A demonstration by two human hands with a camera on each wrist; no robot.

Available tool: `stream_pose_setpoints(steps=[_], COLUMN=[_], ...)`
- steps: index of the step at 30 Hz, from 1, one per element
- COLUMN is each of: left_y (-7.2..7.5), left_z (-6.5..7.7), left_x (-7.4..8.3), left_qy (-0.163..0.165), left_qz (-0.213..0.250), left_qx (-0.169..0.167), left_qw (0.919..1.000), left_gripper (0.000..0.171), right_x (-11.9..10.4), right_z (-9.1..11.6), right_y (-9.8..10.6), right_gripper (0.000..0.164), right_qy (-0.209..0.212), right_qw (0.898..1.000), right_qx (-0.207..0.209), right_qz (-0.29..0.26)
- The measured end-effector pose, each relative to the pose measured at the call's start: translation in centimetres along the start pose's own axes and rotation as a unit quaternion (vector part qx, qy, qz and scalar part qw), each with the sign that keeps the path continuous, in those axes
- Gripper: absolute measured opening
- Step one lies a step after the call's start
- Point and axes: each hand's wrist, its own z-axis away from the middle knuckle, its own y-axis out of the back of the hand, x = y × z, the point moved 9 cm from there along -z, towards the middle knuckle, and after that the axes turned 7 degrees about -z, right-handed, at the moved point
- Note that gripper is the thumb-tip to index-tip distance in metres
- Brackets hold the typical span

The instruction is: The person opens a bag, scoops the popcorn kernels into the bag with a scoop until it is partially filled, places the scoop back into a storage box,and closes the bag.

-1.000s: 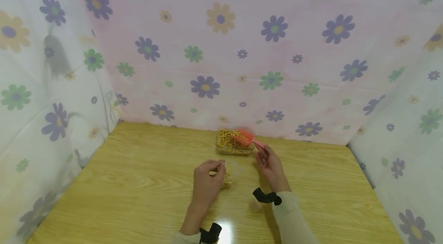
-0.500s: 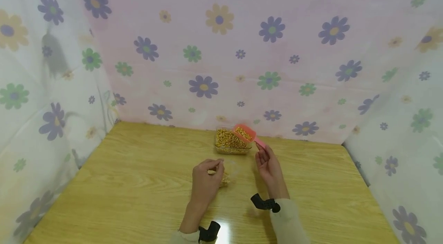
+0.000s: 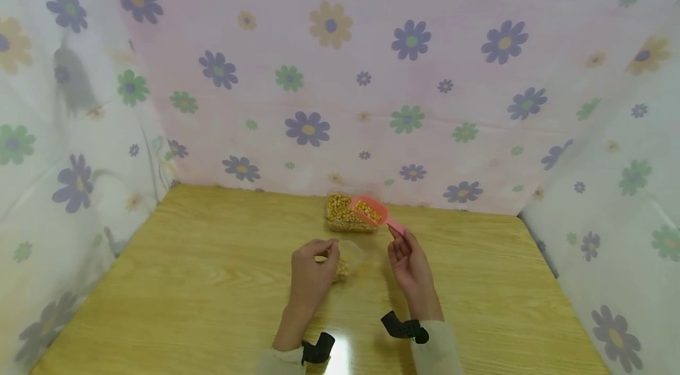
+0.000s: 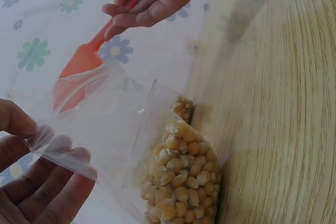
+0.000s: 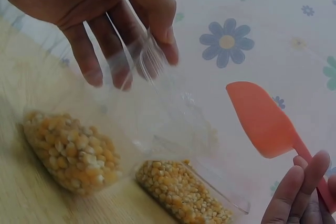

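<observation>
Right hand (image 3: 412, 271), right of centre in head view: fingers curled round scoop (image 5: 265, 124) handle. Scoop, near frame centre, carries corn (image 3: 366, 211), overlaps tub (image 3: 342, 229) there. Left hand (image 3: 312, 273), lower centre: pinches rim of clear bag (image 4: 118, 129), corn in its bottom.
</observation>
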Motion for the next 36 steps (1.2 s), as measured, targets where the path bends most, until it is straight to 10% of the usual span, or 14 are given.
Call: stream_pose_setpoints(steps=[18, 36], left_y=[0.2, 0.0], left_z=[0.1, 0.2], left_x=[0.1, -0.1], left_qy=[-0.021, -0.015], left_qz=[-0.035, -0.021], left_qx=[0.024, 0.017], left_qw=[0.9989, 0.9995], left_gripper=[0.012, 0.015], right_x=[-0.2, 0.0], right_z=[5.0, 5.1], right_y=[1.5, 0.4], right_gripper=[0.028, 0.031], right_qy=[0.000, 0.023], right_qw=[1.000, 0.984], right_qx=[0.000, -0.036], right_qz=[0.024, 0.170])
